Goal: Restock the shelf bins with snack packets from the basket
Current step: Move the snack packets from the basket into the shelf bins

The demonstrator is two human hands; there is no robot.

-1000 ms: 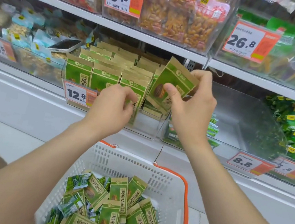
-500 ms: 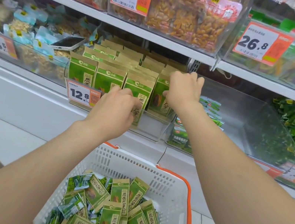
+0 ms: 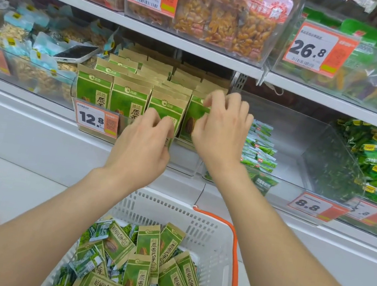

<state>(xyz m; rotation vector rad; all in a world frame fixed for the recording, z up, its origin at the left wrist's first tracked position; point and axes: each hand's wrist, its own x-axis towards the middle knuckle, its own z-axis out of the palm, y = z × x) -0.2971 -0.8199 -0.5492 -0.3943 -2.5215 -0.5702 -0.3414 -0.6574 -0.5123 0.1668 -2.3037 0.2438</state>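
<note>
Status: basket (image 3: 212, 234) is below the shelf (image 3: 37, 117), under my forearms. The seed packets (image 3: 146, 255) in it lie loose, same as before.

The clear bin (image 3: 183, 164) with the 12.8 price tag (image 3: 96, 118) now has a front row of four packets, all upright.

The fourth packet (image 3: 192, 118) is the one I held tilted above the bin a second ago and was pushing down half a second ago. It's now seated at the row's right end, level with its neighbours.

My right hand (image 3: 222, 131) has come off its top and dropped in front of it. It's released, fingers loosely curled and apart, tips at the packet's upper right edge.

My left hand (image 3: 142, 142) hasn't left the third packet (image 3: 163, 106). Its fingers are curled on the lower face at the bin's front wall. Can't tell if that's a pinch or just contact.
</note>
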